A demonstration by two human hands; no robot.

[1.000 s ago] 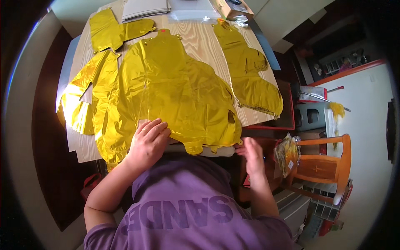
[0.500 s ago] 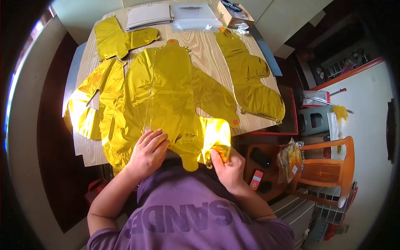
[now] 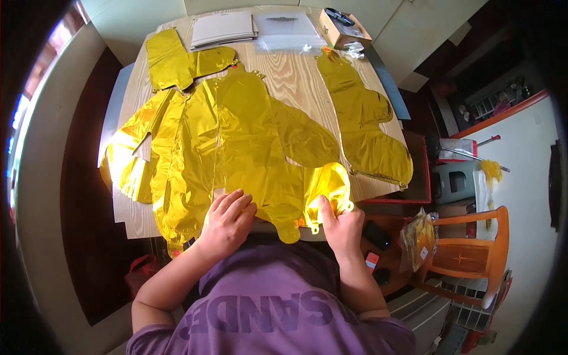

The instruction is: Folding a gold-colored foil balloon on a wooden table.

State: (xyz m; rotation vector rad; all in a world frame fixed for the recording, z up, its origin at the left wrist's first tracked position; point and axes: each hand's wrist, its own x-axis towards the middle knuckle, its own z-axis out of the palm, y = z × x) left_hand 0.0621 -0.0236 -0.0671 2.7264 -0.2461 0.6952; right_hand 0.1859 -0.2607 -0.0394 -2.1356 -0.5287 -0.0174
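Flat gold foil balloons overlap across the table's near half. The foremost foil balloon [image 3: 251,157] reaches the near edge, its right arm bent up and shining. My right hand [image 3: 344,229] is closed on that bent part, thumb on top. A small tab with a hole shows beside the thumb. At the balloon's near left edge, my left hand [image 3: 229,220] curls with fingers together over the foil; its thumb is hidden. A small pale patch shows just above its fingertips. Further gold foil balloons lie at the left [image 3: 130,168], back left [image 3: 171,62] and right [image 3: 364,121].
Along the back of the wooden table [image 3: 290,74] are a stack of grey sheets [image 3: 222,28], clear plastic sleeves [image 3: 290,29] and an open box [image 3: 346,32] holding a dark tool. A wooden chair [image 3: 467,254] with a plastic bag [image 3: 419,236] stands at the right.
My right hand has moved right and slightly up, pulling the balloon's bent arm outward. My left hand has shifted a little to the right and down. The whole view has shifted somewhat.
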